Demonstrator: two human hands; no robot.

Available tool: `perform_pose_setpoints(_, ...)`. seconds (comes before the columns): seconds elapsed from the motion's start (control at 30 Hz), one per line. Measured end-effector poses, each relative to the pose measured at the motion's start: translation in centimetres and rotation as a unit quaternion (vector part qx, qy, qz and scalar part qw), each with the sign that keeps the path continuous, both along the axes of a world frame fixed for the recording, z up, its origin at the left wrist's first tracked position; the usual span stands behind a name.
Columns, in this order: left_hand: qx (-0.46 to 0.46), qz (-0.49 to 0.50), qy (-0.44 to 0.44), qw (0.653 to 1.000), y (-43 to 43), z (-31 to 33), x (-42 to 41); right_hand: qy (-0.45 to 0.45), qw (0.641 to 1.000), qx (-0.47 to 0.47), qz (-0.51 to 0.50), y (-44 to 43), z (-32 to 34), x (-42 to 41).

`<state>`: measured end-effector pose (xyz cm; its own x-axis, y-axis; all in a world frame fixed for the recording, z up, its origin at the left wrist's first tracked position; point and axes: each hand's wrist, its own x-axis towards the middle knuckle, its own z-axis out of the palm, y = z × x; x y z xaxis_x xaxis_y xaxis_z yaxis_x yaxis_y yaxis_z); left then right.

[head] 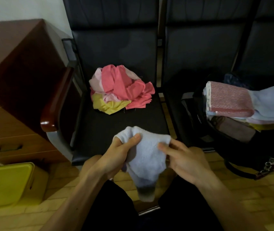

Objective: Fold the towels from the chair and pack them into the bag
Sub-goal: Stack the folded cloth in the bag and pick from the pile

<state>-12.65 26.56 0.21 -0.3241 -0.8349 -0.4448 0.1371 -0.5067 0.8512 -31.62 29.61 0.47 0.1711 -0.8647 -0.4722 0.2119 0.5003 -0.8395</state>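
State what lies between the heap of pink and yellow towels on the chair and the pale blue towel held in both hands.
Only bare black chair seat, seen in the head view, separates the heap from the pale blue towel.

Both hands hold a pale blue towel (pixel 147 157) above the black chair (pixel 116 124): the left hand (pixel 116 155) grips its upper corner, the right hand (pixel 183 160) pinches the opposite edge. A crumpled pile of pink and yellow towels (pixel 121 89) lies on the seat. Folded towels (pixel 243 102) fill the open black bag (pixel 191 117) alongside.

towel heap (pixel 121 89) on chair (pixel 109 124) | bag (pixel 199 124) right of chair | folded towels (pixel 233 100) in bag
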Motion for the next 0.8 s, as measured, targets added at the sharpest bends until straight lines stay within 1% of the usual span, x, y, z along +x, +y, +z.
perform_pose_setpoints(0.07, -0.004, 0.001, 0.003, 1.0, 0.1, 0.2, 0.2, 0.024, 0.999, -0.027, -0.036, -0.4, 0.0, -0.5)
perform_pose_setpoints(0.1, -0.005, -0.022, 0.028, 0.999, 0.2, 0.6, 0.4, 0.038, 0.997, -0.05, -0.048, -0.7, 0.1, -0.7)
perform_pose_setpoints(0.17, -0.007, -0.082, 0.035, 0.996, 0.6, 1.3, 0.7, 0.054, 0.992, -0.091, -0.066, -1.2, 0.6, -0.8)
perform_pose_setpoints(0.23, -0.013, -0.147, 0.006, 0.989, 0.5, 1.1, 1.5, 0.077, 0.989, -0.102, -0.078, -1.7, 1.4, -0.8)
perform_pose_setpoints(0.3, 0.002, -0.187, -0.002, 0.982, 0.5, 0.7, 2.1, 0.073, 0.988, -0.107, -0.089, -1.8, 1.7, -1.4)
perform_pose_setpoints(0.33, 0.013, -0.19, 0.007, 0.982, 0.5, 0.5, 2.3, 0.061, 0.988, -0.104, -0.096, -2.0, 2.0, -1.4)
perform_pose_setpoints(0.4, 0.014, -0.159, 0.024, 0.987, 0.3, -0.1, 2.7, 0.054, 0.989, -0.082, -0.11, -2.4, 1.7, -1.4)
perform_pose_setpoints(0.43, 0.013, -0.129, 0.025, 0.991, 0.2, -0.2, 2.8, 0.078, 0.986, -0.058, -0.136, -2.6, 1.6, -0.9)
perform_pose_setpoints(0.47, 0.009, -0.101, 0.031, 0.994, 0.1, -0.1, 2.9, 0.141, 0.965, -0.053, -0.213, -2.7, 1.3, -0.4)
perform_pose_setpoints(0.5, 0.001, -0.081, 0.041, 0.996, 0.0, -0.1, 2.9, 0.231, 0.928, -0.075, -0.284, -2.8, 0.4, -0.6)
perform_pose_setpoints(0.53, -0.008, -0.065, 0.056, 0.996, -0.1, 0.0, 2.9, 0.267, 0.913, -0.082, -0.298, -3.1, -0.1, -0.6)
perform_pose_setpoints(0.57, -0.015, -0.054, 0.072, 0.996, -0.2, 0.3, 2.9, 0.253, 0.941, -0.083, -0.209, -3.0, -0.1, -0.4)
perform_pose_setpoints(0.6, -0.024, -0.046, 0.079, 0.995, -0.2, 0.7, 2.9, 0.197, 0.978, -0.055, -0.036, -2.5, -0.3, -0.7)
perform_pose_setpoints(0.63, -0.041, -0.047, 0.067, 0.996, -0.3, 1.0, 2.8, 0.144, 0.987, -0.025, 0.063, -1.9, 0.0, -1.5)
perform_pose_setpoints(0.67, -0.068, -0.056, 0.036, 0.995, -0.4, 1.3, 2.8, 0.122, 0.989, -0.029, 0.074, -2.1, 0.0, -2.6)
perform_pose_setpoints(0.7, -0.098, -0.072, -0.008, 0.992, -0.5, 1.8, 2.9, 0.135, 0.988, -0.055, 0.044, -2.1, 0.5, -3.6)
perform_pose_setpoints(0.77, -0.149, -0.099, -0.083, 0.98, -0.8, 2.8, 3.1, 0.175, 0.979, -0.095, -0.05, -3.0, 2.2, -3.4)
perform_pose_setpoints(0.8, -0.165, -0.101, -0.092, 0.977, -1.0, 3.4, 3.0, 0.193, 0.972, -0.106, -0.075, -3.6, 3.1, -3.3)
